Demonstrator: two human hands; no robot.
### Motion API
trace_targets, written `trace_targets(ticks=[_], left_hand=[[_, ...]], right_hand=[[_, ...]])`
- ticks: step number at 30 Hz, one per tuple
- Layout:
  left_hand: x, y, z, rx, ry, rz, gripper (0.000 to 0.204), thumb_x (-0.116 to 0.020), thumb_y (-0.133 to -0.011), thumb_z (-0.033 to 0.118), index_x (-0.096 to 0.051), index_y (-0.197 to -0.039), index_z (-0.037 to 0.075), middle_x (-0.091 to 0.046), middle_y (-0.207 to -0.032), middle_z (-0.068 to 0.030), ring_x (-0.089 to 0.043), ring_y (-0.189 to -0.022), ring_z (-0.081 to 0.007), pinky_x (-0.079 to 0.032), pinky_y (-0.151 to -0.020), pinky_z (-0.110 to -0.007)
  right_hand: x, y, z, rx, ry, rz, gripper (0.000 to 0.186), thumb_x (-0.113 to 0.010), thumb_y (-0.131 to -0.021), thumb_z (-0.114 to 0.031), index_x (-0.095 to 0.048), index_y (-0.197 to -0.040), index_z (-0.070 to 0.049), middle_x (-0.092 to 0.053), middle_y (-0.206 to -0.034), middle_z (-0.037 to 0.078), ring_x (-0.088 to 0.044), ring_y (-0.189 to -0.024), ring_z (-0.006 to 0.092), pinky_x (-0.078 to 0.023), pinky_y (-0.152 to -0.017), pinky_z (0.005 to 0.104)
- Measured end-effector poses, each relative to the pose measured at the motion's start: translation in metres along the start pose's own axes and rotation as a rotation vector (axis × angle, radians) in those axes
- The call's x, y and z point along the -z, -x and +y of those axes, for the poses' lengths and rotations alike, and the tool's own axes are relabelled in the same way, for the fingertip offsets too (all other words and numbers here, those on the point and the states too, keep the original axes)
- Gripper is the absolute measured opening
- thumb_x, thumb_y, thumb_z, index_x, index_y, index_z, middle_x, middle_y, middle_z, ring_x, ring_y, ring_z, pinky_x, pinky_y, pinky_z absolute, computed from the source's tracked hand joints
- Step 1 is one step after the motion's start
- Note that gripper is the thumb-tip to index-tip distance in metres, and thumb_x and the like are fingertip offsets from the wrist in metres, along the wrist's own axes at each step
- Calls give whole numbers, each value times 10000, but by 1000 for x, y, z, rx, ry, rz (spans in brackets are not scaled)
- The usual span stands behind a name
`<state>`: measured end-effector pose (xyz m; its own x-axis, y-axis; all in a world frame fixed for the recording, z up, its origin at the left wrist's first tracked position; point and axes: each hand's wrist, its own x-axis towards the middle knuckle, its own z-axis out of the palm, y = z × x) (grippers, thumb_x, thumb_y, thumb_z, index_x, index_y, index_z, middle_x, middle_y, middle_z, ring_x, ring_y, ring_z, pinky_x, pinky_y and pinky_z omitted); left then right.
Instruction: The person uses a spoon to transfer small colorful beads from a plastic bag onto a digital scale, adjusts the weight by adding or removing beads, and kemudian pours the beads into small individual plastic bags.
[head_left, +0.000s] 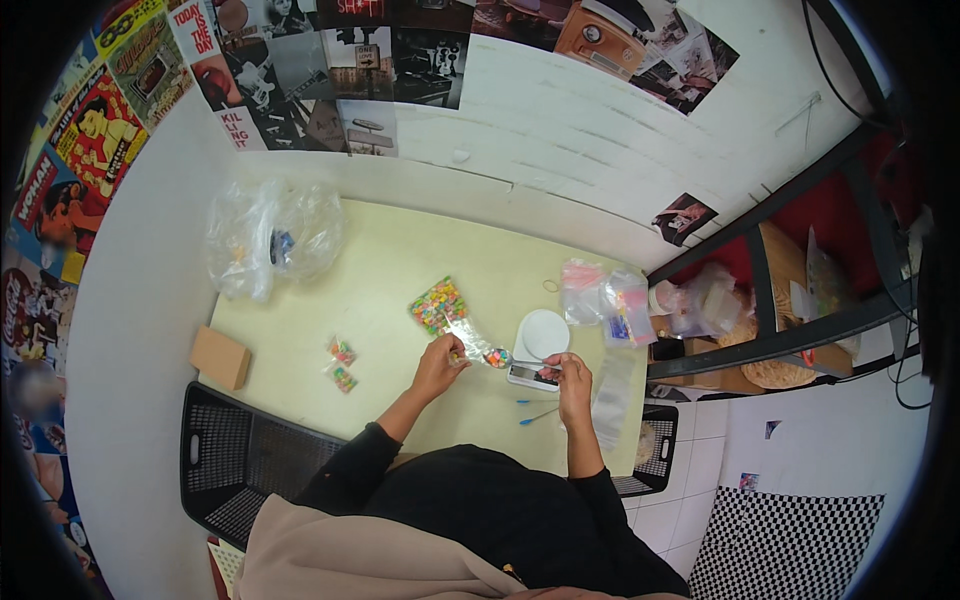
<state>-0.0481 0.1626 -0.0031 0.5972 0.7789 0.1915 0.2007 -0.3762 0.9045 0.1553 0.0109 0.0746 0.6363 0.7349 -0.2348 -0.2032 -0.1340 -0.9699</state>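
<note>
My left hand (436,365) pinches a small clear plastic bag in front of a larger bag of multicoloured candies (438,302) on the table. My right hand (572,381) grips a spoon whose bowl (497,355) holds a few coloured candies, just right of the small bag. Behind the spoon is a white digital scale (543,332), partly hidden by my right hand. Two small filled packets (340,352) lie to the left. Thin blue-tipped items (527,421) lie below the scale.
The pale table (360,250) holds a crumpled plastic bag (270,235), a brown box (219,355) and stacks of empty pouches (583,290). Black baskets (220,445) flank it at lower left and right. A dark shelf (790,345) with packages stands on the right.
</note>
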Motion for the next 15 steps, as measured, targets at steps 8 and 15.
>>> trace_targets(ticks=[8,15], left_hand=[[-19,-10,1,-42,-57,-4,324,-780,-686,48,-519,-878,40,-590,-849,-117,-569,-834,-307,-449,-747,-381],[-26,-4,5,4,6,-6,345,-783,-690,51,-527,-920,32,-597,-857,-132,-583,-822,-315,-462,-726,-378]], right_hand=[[-25,-12,-19,88,206,-94,286,-420,-991,-193,-587,-904,22,-647,-849,106,-656,-721,177,-506,-692,301],[-78,11,-61,663,917,-369,110,-467,-927,-54,-547,-899,16,-527,-868,164,-579,-766,337,-475,-701,393]])
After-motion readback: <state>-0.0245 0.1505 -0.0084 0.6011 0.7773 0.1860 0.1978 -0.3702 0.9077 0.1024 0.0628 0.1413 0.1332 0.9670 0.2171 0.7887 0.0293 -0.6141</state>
